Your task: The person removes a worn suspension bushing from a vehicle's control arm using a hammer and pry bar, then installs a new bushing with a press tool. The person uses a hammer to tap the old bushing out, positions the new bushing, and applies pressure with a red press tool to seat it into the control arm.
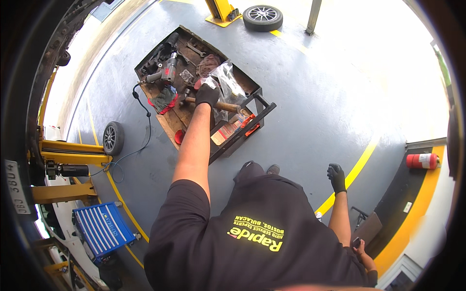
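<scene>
A grey workshop floor (pixel 296 140) carries a tool cart (pixel 247 83). In it lies a hammer (pixel 229 106), its wooden handle running roughly left to right under the nearer left hand (pixel 207 95); whether that grips, I cannot tell. The right hand (pixel 336 178), well apart, has curled fingers, contents unclear.

The plastic bag (pixel 227 81) blocks the left hand (pixel 207 95) rightward

Left hand (pixel 208 95) over tool cart (pixel 242 132)

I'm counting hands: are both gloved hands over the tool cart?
No: only the left hand is over the tool cart; the right hand is away from it.
</scene>
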A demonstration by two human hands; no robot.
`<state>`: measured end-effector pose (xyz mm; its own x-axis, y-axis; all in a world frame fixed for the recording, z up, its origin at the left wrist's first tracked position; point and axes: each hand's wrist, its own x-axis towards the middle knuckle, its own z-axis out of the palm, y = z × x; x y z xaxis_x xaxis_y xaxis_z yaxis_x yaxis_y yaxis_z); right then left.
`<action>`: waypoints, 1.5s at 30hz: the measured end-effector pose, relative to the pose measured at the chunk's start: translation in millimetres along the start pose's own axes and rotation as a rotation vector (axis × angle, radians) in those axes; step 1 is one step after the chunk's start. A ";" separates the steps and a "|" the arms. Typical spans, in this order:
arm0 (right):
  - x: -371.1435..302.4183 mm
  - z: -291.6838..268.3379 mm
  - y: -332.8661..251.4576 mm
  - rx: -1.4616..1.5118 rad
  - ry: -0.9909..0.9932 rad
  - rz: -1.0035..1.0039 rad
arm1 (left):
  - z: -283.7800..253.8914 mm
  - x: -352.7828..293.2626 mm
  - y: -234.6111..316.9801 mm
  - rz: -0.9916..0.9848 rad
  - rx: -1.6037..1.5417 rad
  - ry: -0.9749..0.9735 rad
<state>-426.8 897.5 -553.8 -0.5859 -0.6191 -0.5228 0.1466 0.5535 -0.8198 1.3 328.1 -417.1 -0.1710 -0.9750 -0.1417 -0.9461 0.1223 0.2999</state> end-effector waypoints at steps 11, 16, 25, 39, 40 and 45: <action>149.7 -64.7 57.6 0.211 -0.046 0.643 | 50.5 45.4 52.5 -0.414 0.144 -0.110; 304.8 -105.2 -70.0 0.030 -0.073 0.515 | 38.2 56.7 72.0 -0.563 -0.223 0.010; 622.6 -72.4 -320.2 -0.145 -0.200 0.284 | 62.1 69.9 74.4 -0.666 -0.265 0.282; 881.6 131.0 -515.0 -0.713 -0.869 0.244 | 6.6 196.4 50.9 -0.976 -0.287 0.741; 886.5 146.6 -531.9 -0.742 -0.880 0.213 | 15.8 209.9 41.0 -1.077 -0.238 0.580; 901.0 228.9 -599.1 -0.834 -0.905 0.099 | 54.7 233.6 23.8 -1.087 0.008 0.859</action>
<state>-860.1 -119.5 -587.2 0.2099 -0.5331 -0.8196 -0.5889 0.6003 -0.5412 -76.3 113.4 -494.7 0.8641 -0.3871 0.3217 -0.4955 -0.7663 0.4090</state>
